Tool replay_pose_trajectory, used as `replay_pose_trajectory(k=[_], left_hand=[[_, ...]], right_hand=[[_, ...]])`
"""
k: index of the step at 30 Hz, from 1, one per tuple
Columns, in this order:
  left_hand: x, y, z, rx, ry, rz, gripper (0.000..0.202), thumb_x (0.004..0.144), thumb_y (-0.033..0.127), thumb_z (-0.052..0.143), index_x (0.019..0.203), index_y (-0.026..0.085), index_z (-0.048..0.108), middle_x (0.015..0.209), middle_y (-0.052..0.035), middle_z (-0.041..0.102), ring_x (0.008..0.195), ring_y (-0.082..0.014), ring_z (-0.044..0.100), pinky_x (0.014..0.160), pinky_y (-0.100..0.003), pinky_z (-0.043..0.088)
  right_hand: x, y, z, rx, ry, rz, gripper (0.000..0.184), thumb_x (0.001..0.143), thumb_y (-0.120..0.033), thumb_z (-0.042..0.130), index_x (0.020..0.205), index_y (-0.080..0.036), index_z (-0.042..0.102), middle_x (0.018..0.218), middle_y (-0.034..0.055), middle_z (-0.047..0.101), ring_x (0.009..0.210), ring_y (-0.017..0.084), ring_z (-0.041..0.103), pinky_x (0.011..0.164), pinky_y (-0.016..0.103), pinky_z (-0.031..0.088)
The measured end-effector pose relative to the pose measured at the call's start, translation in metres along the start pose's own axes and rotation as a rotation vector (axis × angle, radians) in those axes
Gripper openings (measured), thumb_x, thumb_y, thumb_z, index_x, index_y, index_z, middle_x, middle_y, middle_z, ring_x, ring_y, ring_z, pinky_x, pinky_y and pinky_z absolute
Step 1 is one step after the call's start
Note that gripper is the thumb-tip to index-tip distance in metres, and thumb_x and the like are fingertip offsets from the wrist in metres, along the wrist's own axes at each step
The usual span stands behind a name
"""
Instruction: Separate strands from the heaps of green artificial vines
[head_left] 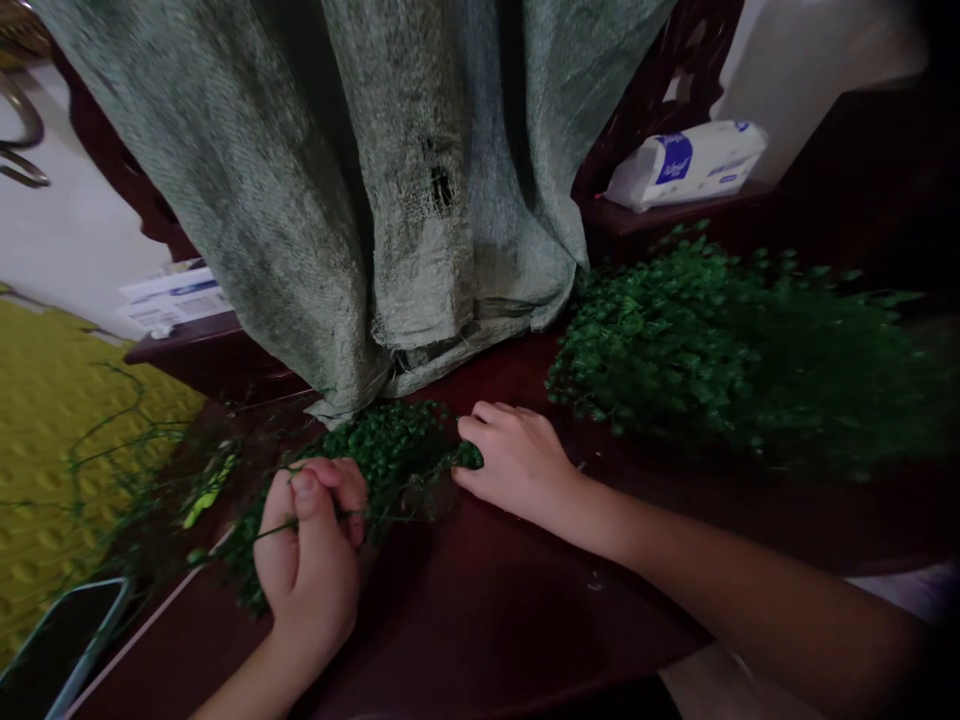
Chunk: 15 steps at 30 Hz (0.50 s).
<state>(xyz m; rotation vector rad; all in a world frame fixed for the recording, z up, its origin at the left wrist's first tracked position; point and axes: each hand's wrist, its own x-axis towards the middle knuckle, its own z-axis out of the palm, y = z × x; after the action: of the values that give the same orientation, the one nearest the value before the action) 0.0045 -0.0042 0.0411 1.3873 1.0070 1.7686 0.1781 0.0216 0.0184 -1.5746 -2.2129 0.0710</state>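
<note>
My left hand (pixel 315 545) is closed around thin green plant stems, its thumb bent over the fingers. Behind it a clump of small-leaved green plants (pixel 390 440) lies on the dark red wooden surface (pixel 465 620). My right hand (pixel 517 455) reaches in from the right, its fingers curled round a small tuft of green leaves (pixel 469 455) at the clump's right end. How far those fingers wrap under the tuft is hidden. A larger heap of the same greenery (pixel 697 340) sits to the right of my right hand.
A woven grey-green sack cloth (pixel 420 200) hangs over the back. Tissue packs stand at the right (pixel 694 165) and the left (pixel 180 300). Loose stems (pixel 142 460) trail at the left over a yellow mat (pixel 45 400). A phone-like object (pixel 64 640) lies at the lower left.
</note>
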Motion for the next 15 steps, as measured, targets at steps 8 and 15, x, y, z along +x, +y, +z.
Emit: replay_pose_trajectory(k=[8, 15], left_hand=[[-0.0006, 0.0009, -0.0016, 0.057, -0.001, -0.025, 0.022, 0.091, 0.035, 0.056, 0.074, 0.021, 0.054, 0.046, 0.0070, 0.044, 0.044, -0.0110, 0.036, 0.046, -0.026, 0.029], [0.0031, 0.0001, -0.0054, 0.138, 0.036, -0.118, 0.019, 0.092, 0.034, 0.054, 0.077, 0.023, 0.056, 0.045, 0.0064, 0.041, 0.046, -0.0122, 0.036, 0.046, -0.026, 0.030]], right_hand=[[0.0054, 0.0038, -0.0035, -0.016, -0.033, 0.088, 0.031, 0.074, -0.044, 0.066, 0.087, -0.017, 0.062, 0.087, 0.0051, 0.063, 0.077, 0.021, 0.061, 0.059, 0.030, 0.041], [0.0069, 0.0085, 0.0001, 0.063, 0.007, 0.123, 0.039, 0.073, -0.054, 0.067, 0.087, -0.018, 0.058, 0.090, 0.0031, 0.061, 0.076, 0.018, 0.058, 0.058, 0.028, 0.036]])
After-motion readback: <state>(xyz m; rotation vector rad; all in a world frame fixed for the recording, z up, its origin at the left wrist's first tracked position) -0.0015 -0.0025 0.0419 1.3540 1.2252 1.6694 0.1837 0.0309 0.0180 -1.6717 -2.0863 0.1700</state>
